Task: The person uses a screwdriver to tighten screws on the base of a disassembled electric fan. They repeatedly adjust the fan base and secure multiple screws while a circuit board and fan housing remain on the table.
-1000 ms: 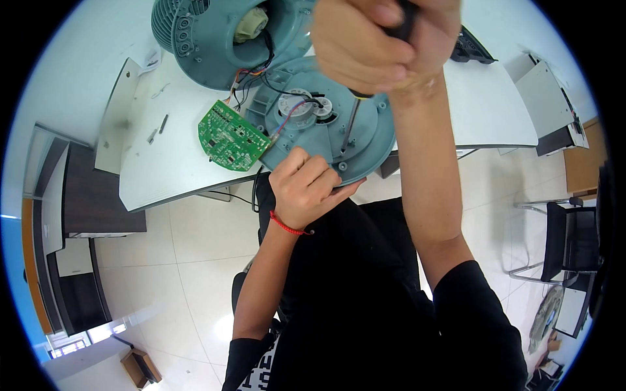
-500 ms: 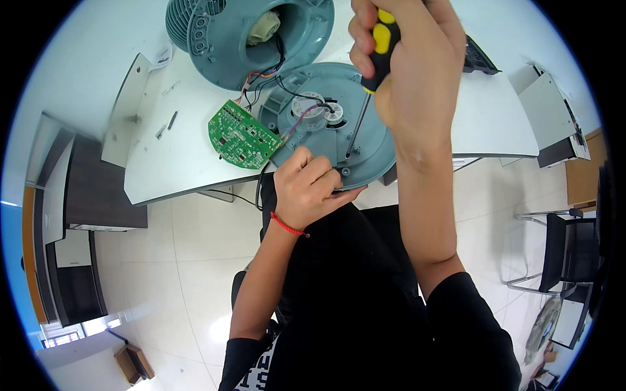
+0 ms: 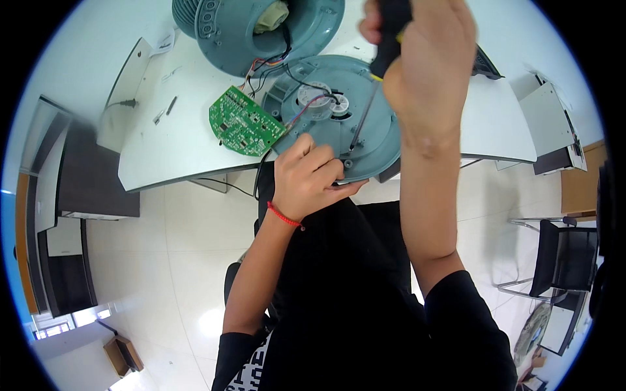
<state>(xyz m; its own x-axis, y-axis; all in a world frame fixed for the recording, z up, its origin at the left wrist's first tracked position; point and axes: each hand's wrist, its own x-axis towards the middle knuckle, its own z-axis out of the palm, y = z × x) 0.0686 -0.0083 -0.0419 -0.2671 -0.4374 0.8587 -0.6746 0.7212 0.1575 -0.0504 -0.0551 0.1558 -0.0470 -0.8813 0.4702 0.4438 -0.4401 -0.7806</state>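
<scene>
My right hand (image 3: 424, 52) is closed round a black and yellow screwdriver (image 3: 362, 117). Its shaft angles down to the lower inner part of a teal round plastic base (image 3: 372, 143), near a screw post. My left hand (image 3: 313, 173) grips the near rim of this base, fingers bent over it, at the desk's front edge. The base carries white round parts (image 3: 314, 96) with wires. A green circuit board (image 3: 241, 120) lies at its left, wired to it and to a larger teal housing (image 3: 228, 45) behind, which has a cream part (image 3: 270, 18) inside its opening.
The white desk (image 3: 156, 156) holds small metal pieces (image 3: 171, 105), a white paper (image 3: 164, 42) and a black object (image 3: 486, 65) at the right. A black chair (image 3: 561, 260) stands at right, a dark cabinet (image 3: 91, 182) at left. A black cable (image 3: 228, 184) hangs below the desk.
My right hand has turned round the screwdriver handle over the last second, its back now facing up, and has shifted slightly right. My left hand stays on the rim of the base.
</scene>
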